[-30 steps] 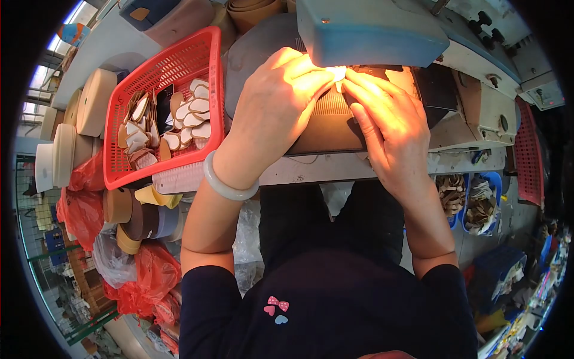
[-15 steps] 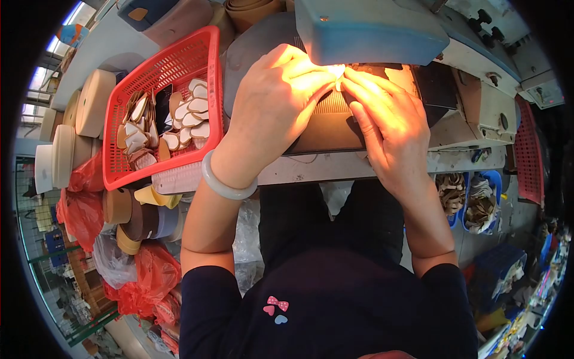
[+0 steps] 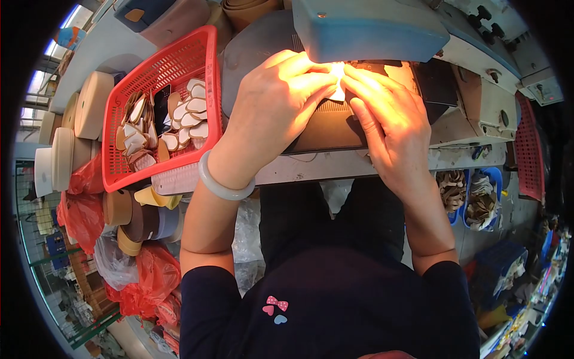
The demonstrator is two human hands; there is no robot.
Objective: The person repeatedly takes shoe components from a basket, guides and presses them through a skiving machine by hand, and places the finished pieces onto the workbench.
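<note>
Under the blue head of a machine [image 3: 371, 36], both my hands meet in bright lamp light. My left hand [image 3: 281, 96] has its thumb and fingers closed on the left side of a small white piece [image 3: 339, 91]. From the right, my right hand [image 3: 388, 113] presses its fingertips on the same piece, its thumb lying lower and apart. Glare hides the piece's upper edge and the exact finger contact. Below the fingers lies the machine's dark, ribbed work plate [image 3: 326, 134].
Left of my hands stands a red plastic basket [image 3: 107, 161] holding several white, brown-edged cut pieces [image 3: 194, 106]. Rolls of strip material [image 3: 95, 105] and red plastic bags [image 3: 81, 215] are further left. Blue bins [image 3: 495, 179] with scraps sit below at right.
More of the white piece now shows between my fingertips. My left hand has shifted slightly and its fingers are bent more; my right hand has barely moved.
</note>
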